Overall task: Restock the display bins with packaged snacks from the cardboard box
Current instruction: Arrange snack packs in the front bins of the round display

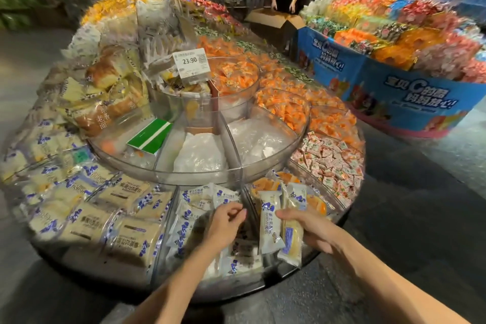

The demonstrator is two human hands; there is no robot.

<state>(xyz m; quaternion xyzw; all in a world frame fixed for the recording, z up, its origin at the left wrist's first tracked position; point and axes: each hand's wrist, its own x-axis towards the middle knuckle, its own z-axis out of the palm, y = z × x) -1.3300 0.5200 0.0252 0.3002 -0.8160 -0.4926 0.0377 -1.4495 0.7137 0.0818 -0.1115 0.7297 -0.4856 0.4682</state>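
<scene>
The right hand is gripping two long packets, pointing away, just right of the bin divider; the left hand is hovering curled left of it, hold unclear.

A price tag stands on the round stand. A cardboard box sits behind, another stand to the right.

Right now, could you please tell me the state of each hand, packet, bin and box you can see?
Right hand, holds two snack packets.
Left hand, fingers curled above the packets, grasp unclear.
Front bin, partly filled.
Cardboard box, flaps open.
Price tag, upright.
</scene>
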